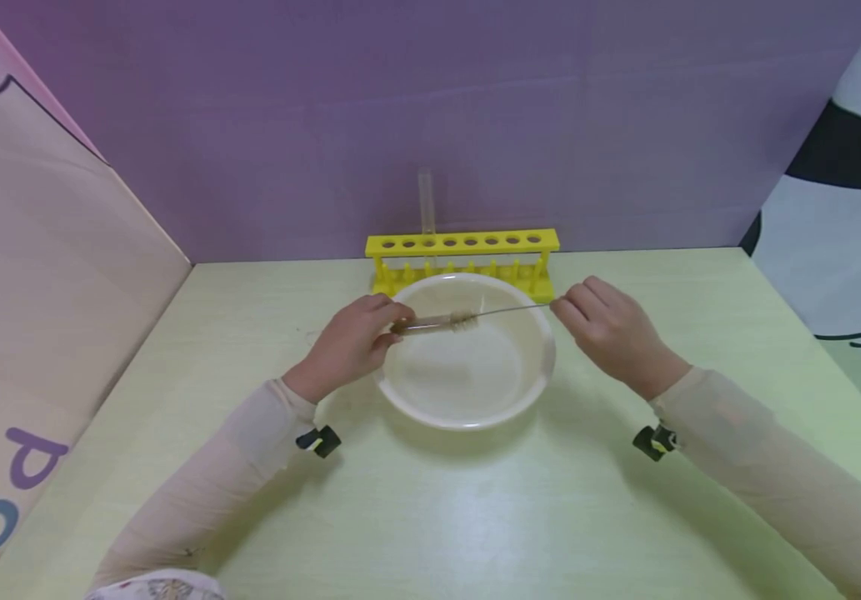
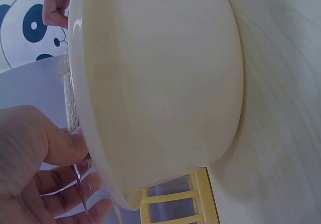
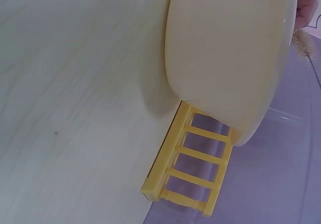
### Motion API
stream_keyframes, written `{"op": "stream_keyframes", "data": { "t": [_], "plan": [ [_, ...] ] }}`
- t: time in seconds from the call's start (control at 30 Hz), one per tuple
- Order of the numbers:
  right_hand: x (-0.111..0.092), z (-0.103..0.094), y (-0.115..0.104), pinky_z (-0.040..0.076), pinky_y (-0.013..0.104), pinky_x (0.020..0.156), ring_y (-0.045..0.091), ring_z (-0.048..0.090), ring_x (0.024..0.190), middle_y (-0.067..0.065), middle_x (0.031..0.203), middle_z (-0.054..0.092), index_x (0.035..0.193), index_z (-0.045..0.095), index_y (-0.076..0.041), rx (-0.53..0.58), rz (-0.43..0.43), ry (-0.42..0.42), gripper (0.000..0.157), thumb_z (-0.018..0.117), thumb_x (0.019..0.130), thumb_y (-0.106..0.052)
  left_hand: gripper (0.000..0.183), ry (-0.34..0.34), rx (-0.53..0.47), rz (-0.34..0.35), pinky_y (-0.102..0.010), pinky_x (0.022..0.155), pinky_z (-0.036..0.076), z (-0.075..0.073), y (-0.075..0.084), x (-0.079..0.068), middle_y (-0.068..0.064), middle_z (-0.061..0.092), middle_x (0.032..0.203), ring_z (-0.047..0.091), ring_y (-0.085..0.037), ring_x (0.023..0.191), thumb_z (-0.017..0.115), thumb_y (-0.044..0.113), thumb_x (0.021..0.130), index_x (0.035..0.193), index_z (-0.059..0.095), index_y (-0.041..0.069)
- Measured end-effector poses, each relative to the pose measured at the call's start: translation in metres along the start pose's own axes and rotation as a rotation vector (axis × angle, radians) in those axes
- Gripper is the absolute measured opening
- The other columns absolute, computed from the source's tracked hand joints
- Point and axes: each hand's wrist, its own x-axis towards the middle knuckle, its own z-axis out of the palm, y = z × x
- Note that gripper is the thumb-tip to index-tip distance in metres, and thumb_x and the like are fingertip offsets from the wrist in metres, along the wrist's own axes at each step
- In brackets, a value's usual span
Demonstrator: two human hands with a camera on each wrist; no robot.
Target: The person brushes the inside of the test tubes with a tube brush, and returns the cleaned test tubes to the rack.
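Observation:
Over a white basin (image 1: pixel 468 423), my left hand (image 1: pixel 353 340) holds a clear test tube (image 1: pixel 430 324) lying nearly level between thumb and fingers. Part of a test tube brush (image 1: pixel 464 320) is inside that tube, its pale bristles spreading out at the mouth. A thin twisted wire handle runs from the bristles to my right hand (image 1: pixel 613 333), which pinches its far end beyond the basin's right rim. In the left wrist view, bristles fill the tube (image 2: pixel 71 103) down to my thumb. The right wrist view shows the brush bristles (image 3: pixel 303 43) just past the basin rim.
Right behind the basin stands a yellow test tube rack (image 1: pixel 468 243), partly hidden by it. One clear test tube (image 1: pixel 426 200) stands upright in the rack, left of its middle. A purple backdrop (image 1: pixel 475 125) closes off the table's far edge.

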Motion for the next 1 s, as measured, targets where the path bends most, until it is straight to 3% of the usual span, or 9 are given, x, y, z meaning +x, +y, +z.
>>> {"op": "stream_keyframes", "data": {
  "t": [0.2, 0.47, 0.67, 1.0],
  "plan": [
    [-0.0001, -0.0006, -0.0018, 0.047, 0.033, 0.054, 0.029, 0.05, 0.064, 0.016, 0.072, 0.055, 0.081, 0.058, 0.007, -0.006, 0.012, -0.046, 0.023, 0.039, 0.093, 0.01, 0.028, 0.003, -0.003, 0.002, -0.032, 0.071, 0.049, 0.0008, 0.0003, 0.0, -0.005, 0.063, 0.09, 0.055, -0.02, 0.081, 0.071, -0.003, 0.079, 0.105, 0.065, 0.006],
    [0.0018, 0.0017, -0.003, 0.047, 0.035, 0.052, 0.03, 0.049, 0.063, 0.017, 0.072, 0.054, 0.081, 0.057, 0.008, 0.022, 0.021, -0.028, 0.014, 0.048, 0.083, 0.018, 0.026, 0.038, 0.019, 0.025, -0.032, 0.069, 0.049, 0.0016, 0.0026, 0.0012, -0.006, 0.063, 0.09, 0.055, -0.021, 0.079, 0.07, -0.003, 0.08, 0.104, 0.065, 0.007],
    [0.0037, 0.0016, -0.0033, 0.046, 0.036, 0.052, 0.03, 0.048, 0.064, 0.018, 0.072, 0.053, 0.081, 0.057, 0.007, 0.065, 0.047, -0.023, 0.025, 0.055, 0.066, 0.028, 0.023, 0.07, 0.049, 0.049, -0.032, 0.067, 0.048, 0.0036, 0.0042, 0.0013, -0.006, 0.062, 0.089, 0.054, -0.022, 0.078, 0.068, -0.002, 0.082, 0.103, 0.065, 0.007],
    [0.0061, -0.0022, -0.0061, 0.048, 0.034, 0.056, 0.029, 0.05, 0.066, 0.017, 0.074, 0.055, 0.082, 0.058, 0.006, 0.068, 0.108, -0.106, 0.03, 0.057, 0.063, 0.029, 0.021, 0.093, 0.092, 0.049, -0.032, 0.066, 0.05, 0.004, 0.009, 0.0017, -0.007, 0.063, 0.09, 0.056, -0.023, 0.08, 0.066, -0.002, 0.084, 0.103, 0.066, 0.007]
  ]
}}
